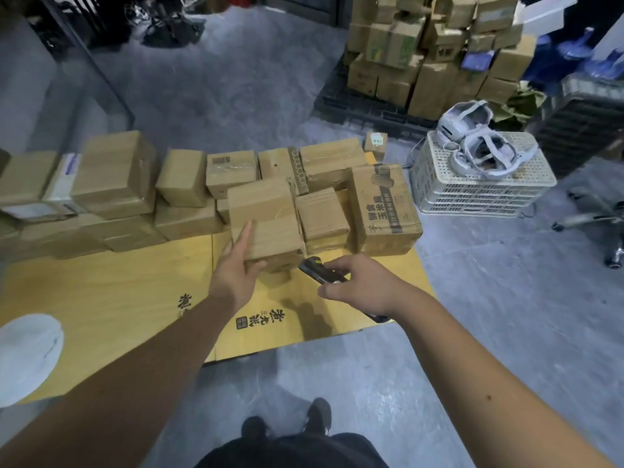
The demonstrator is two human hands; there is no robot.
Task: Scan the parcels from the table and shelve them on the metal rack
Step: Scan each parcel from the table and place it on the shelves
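Observation:
Several brown cardboard parcels stand in a row along the far side of a yellow-topped table [111, 292]. My left hand [236, 265] holds the near-left corner of one parcel [266, 217], fingers up its left side and thumb under the front edge, and the parcel is tilted up off the table. My right hand [358, 285] grips a black handheld scanner [320, 271], whose head points at the lower front of that parcel. The metal rack is not in view.
A printed carton [385, 211] sits at the table's right end. A stack of white perforated crates [479, 184] with headsets [472, 140] on top stands to the right. A pallet of boxes [429, 55] is behind. A white round object [27, 359] lies at the left edge. An office chair base [594, 217] is far right.

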